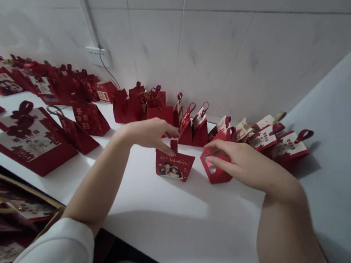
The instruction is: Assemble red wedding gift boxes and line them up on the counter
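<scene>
My left hand [154, 134] hovers at the top of a small red gift box [173, 172] printed with a cartoon couple. Its thumb is at the box's top edge, by the upright ribbon loop [174, 147], and the fingers are spread apart from the thumb. To the right, my right hand [233, 157] has its thumb and fingers around the upper part of another red gift box [217, 175], which has a clear window and stands turned at an angle. Part of that box is hidden behind the hand.
Several finished-looking red gift boxes [200, 136] line the tiled wall. A larger box [36, 144] stands at left on the white table [166, 214]. An open carton [56, 207] with red packaging sits lower left. A power strip [97, 56] is on the wall.
</scene>
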Demonstrator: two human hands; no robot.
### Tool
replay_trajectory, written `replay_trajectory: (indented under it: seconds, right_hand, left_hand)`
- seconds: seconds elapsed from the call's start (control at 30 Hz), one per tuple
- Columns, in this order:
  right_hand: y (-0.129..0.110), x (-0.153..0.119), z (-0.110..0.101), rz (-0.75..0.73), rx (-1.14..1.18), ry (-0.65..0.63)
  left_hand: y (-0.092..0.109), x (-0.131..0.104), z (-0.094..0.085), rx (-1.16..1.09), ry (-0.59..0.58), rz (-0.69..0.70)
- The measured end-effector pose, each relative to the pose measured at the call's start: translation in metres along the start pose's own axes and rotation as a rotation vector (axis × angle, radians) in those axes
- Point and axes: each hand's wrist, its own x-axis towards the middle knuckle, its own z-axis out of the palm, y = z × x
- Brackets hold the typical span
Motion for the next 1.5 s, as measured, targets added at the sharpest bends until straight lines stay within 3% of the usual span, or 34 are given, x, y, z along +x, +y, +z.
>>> replay_trajectory:
  seconds: [0.1,0.2,0.37,0.53,0.9,1.5]
  right_hand:
    - [-0.010,0.014,0.019,-0.078,0.006,0.027]
    - [-0.014,0.030,0.039,-0.078,0.005,0.120]
    - [-0.004,0.050,0.049,-0.135,-0.002,0.354]
    - [0.004,0.058,0.052,-0.374,-0.070,0.440]
    - [0.015,0.070,0.070,-0.344,-0.012,0.526]
    - [0.019,0.070,0.069,-0.370,0.116,0.415]
  left_hand:
    - [-0.015,0.010,0.023,0.033,-0.055,-0.030]
    - [-0.026,0.022,0.038,-0.028,0.043,0.033]
    - [-0.038,0.037,0.048,-0.250,0.192,0.148]
    - [-0.041,0.040,0.054,-0.354,0.132,0.149]
    - [-0.040,0.040,0.049,-0.279,0.108,0.155]
    - [-0.041,0.038,0.048,-0.193,0.119,0.160]
